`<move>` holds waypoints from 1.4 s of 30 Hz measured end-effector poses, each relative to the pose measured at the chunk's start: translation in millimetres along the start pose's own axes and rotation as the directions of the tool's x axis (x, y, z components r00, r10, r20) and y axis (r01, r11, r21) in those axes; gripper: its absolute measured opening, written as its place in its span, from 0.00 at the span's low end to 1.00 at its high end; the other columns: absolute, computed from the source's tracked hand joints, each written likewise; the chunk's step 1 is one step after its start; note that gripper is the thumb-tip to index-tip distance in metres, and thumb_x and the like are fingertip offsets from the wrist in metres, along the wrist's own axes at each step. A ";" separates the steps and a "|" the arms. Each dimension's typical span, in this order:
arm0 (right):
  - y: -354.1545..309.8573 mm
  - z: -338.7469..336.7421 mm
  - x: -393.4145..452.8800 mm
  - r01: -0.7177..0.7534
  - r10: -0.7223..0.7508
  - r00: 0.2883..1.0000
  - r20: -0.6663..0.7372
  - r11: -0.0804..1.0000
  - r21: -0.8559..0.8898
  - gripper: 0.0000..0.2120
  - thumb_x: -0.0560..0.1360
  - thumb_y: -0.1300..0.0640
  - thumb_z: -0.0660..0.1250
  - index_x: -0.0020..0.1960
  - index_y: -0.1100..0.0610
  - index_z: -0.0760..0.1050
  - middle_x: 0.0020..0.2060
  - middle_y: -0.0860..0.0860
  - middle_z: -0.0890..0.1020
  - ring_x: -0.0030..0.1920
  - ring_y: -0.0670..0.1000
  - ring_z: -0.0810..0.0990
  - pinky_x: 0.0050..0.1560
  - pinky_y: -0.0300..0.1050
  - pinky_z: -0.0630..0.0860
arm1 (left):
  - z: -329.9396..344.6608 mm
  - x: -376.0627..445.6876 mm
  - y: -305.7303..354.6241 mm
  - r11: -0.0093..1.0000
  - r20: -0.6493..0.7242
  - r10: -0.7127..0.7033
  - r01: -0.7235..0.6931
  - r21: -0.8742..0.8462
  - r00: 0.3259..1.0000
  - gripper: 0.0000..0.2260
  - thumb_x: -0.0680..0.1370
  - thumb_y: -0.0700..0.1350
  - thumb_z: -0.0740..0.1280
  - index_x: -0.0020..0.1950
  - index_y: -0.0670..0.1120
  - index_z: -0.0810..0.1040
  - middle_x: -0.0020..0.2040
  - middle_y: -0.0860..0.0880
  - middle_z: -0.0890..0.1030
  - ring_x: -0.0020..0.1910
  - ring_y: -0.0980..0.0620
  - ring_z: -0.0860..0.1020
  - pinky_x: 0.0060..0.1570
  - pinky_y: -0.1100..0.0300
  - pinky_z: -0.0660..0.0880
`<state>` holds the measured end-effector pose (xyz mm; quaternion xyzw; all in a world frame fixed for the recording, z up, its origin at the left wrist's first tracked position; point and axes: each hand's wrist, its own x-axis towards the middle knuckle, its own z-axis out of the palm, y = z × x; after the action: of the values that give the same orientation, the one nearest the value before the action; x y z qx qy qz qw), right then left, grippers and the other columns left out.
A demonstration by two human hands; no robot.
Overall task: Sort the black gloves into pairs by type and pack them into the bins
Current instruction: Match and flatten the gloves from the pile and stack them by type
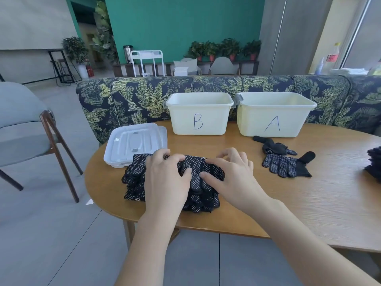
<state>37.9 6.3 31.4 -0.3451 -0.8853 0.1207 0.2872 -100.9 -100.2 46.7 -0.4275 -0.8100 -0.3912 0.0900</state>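
Observation:
A pile of black gloves with white dots [198, 195] lies on the wooden table [288, 203] near its front left. My left hand [167, 178] grips the top of the pile, fingers curled over the fabric. My right hand [228, 172] pinches the same top glove from the right. More dotted black gloves [284, 162] lie loose to the right, in front of bin A [272, 114]. Bin B [199, 114] stands left of bin A. Both are white and show nothing inside from here. Another dark stack of gloves [374, 162] sits at the right edge.
Two white bin lids [134, 143] lie stacked at the table's left, behind the pile. A leaf-patterned sofa [134, 98] runs behind the table. A grey chair [24, 129] stands on the floor to the left.

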 end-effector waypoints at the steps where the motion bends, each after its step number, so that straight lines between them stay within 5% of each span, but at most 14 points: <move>1: 0.4 0.6 -0.3 0.023 -0.022 1.000 -0.022 1.000 0.013 0.22 0.78 0.35 0.64 0.67 0.43 0.78 0.57 0.44 0.70 0.60 0.50 0.65 0.62 0.46 0.57 | 0.7 0.3 0.9 0.999 -0.029 0.044 -0.044 0.001 0.999 0.11 0.77 0.50 0.73 0.59 0.51 0.85 0.66 0.50 0.76 0.67 0.49 0.70 0.63 0.56 0.69; 9: 4.5 7.7 -3.0 0.019 -0.022 0.999 0.043 0.996 0.081 0.19 0.81 0.39 0.62 0.66 0.46 0.79 0.56 0.45 0.76 0.62 0.50 0.72 0.63 0.48 0.62 | 10.5 0.9 -5.0 0.995 0.126 0.088 -0.092 0.028 0.988 0.12 0.80 0.55 0.68 0.61 0.54 0.83 0.63 0.57 0.81 0.65 0.54 0.74 0.68 0.51 0.66; 20: 37.8 -10.0 -19.1 -0.015 0.024 0.998 -0.058 0.988 0.152 0.16 0.80 0.41 0.64 0.63 0.47 0.79 0.55 0.42 0.77 0.59 0.46 0.75 0.67 0.50 0.63 | 20.8 0.5 17.4 0.992 -0.051 0.117 -0.119 -0.032 0.992 0.06 0.79 0.51 0.71 0.54 0.54 0.85 0.60 0.54 0.82 0.64 0.50 0.75 0.62 0.53 0.62; 29: 123.3 -31.3 -51.9 -0.161 0.162 0.986 -0.034 0.986 0.032 0.16 0.80 0.42 0.65 0.62 0.48 0.79 0.60 0.44 0.76 0.65 0.49 0.71 0.67 0.48 0.63 | 67.7 -6.0 76.6 0.925 -0.120 0.344 -0.358 -0.129 0.931 0.07 0.77 0.48 0.69 0.51 0.51 0.85 0.55 0.54 0.83 0.61 0.51 0.75 0.58 0.58 0.61; 36: 180.5 -43.1 -64.6 -0.297 0.293 0.954 -0.058 0.951 -0.090 0.16 0.79 0.43 0.67 0.63 0.49 0.79 0.60 0.47 0.75 0.64 0.53 0.71 0.64 0.52 0.67 | 125.3 -30.5 108.2 0.884 0.125 0.439 -0.403 -0.237 0.890 0.08 0.79 0.46 0.70 0.57 0.50 0.85 0.57 0.54 0.83 0.61 0.54 0.74 0.63 0.53 0.72; 42: 205.5 -47.0 -49.7 -0.344 0.331 0.938 -0.102 0.925 -0.159 0.19 0.79 0.44 0.67 0.65 0.52 0.77 0.61 0.50 0.75 0.63 0.57 0.71 0.62 0.52 0.67 | 154.8 -41.5 113.2 0.909 0.304 0.379 -0.290 -0.300 0.874 0.11 0.81 0.47 0.68 0.62 0.50 0.82 0.62 0.56 0.80 0.64 0.57 0.73 0.62 0.67 0.65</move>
<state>206.7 123.7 -36.6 -0.5203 -0.8087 0.0777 0.2631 40.4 21.2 -15.1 -0.6334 -0.6711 -0.3827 -0.0444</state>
